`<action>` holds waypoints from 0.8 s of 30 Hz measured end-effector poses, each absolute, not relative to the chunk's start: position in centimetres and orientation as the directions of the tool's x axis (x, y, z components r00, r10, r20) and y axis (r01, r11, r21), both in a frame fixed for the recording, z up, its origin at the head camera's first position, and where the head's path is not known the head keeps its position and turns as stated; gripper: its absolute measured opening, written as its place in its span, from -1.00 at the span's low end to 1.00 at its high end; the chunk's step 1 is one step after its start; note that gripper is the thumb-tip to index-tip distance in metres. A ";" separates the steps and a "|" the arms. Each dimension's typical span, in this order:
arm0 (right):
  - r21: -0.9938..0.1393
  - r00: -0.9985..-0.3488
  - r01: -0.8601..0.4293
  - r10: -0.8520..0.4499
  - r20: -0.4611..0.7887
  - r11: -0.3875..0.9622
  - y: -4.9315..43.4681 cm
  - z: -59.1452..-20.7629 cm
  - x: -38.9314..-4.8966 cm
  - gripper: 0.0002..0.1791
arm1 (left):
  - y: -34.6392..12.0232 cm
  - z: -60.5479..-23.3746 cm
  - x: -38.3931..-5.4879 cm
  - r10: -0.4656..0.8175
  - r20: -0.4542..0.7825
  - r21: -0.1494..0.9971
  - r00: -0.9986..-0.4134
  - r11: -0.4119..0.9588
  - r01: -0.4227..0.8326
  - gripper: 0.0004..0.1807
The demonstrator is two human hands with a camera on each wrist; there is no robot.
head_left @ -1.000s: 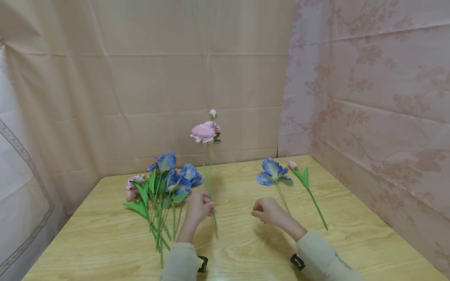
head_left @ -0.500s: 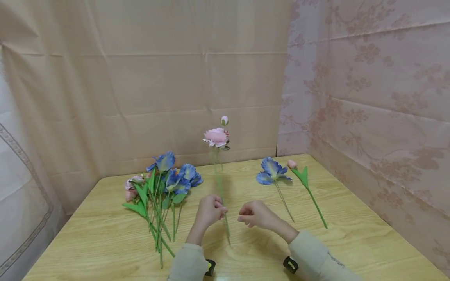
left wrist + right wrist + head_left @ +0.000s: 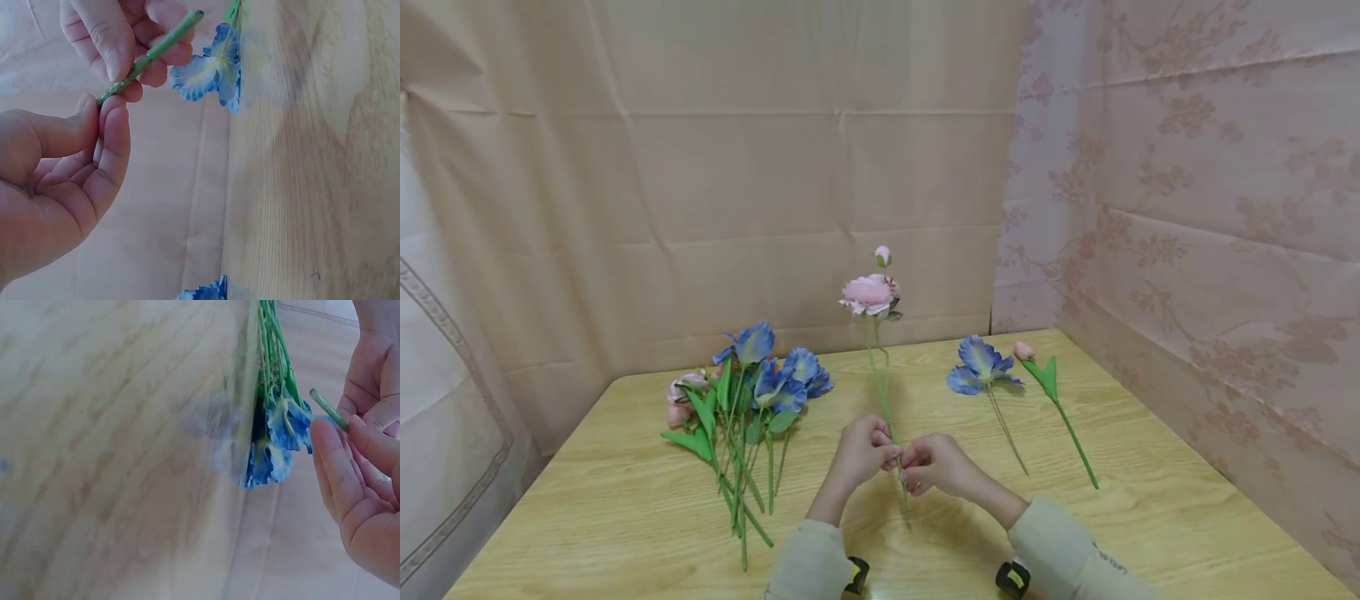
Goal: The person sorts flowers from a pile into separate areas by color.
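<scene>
At the lower edge of the head view, two pale sleeves enter, a black wristband beneath the right one. At lower centre, the left hand and the right hand meet, almost touching. Each pinches the green stem of a pink flower between thumb and fingers, with no visible gap at either grip; the left-wrist view shows the stem's cut end projecting past the right hand. The flower stands nearly upright at the centre of the frame, its bloom above both hands. On the wooden table, a bunch of blue and pink flowers lies left of centre; a single blue flower and a pink tulip lie apart at right. Behind hang a beige curtain and, at upper right, a floral-patterned cloth.
</scene>
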State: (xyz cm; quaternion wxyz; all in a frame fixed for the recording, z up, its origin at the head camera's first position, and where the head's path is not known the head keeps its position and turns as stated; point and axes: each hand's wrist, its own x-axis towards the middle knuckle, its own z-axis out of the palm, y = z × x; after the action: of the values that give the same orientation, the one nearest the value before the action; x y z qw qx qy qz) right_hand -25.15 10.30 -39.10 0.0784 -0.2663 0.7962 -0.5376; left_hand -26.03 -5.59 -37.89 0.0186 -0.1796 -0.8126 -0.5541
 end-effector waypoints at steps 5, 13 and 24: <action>-0.918 -0.861 -0.316 -0.478 0.172 0.240 10.2 -38.5 -24.5 -0.94 | -5.5 -37.8 -26.0 0.282 0.223 0.899 -0.933 0.311 0.309 -0.86; -0.892 -0.866 -0.351 -0.461 0.193 0.285 10.4 -39.2 -24.6 -0.91 | -5.4 -38.0 -26.0 0.317 0.167 0.920 -0.934 0.289 0.263 -0.86; -0.872 -0.896 -0.294 -0.430 0.108 0.392 11.4 -39.5 -24.6 -0.93 | -5.7 -38.7 -25.9 0.368 0.062 0.859 -0.928 0.454 0.237 -0.89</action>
State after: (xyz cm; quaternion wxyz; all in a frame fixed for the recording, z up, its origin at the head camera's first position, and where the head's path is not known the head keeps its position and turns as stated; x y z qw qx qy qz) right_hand -24.60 11.44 -39.46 0.0674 -0.2177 0.8316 -0.5065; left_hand -25.95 -5.73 -38.72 -0.0665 -0.1781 -0.8501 -0.4912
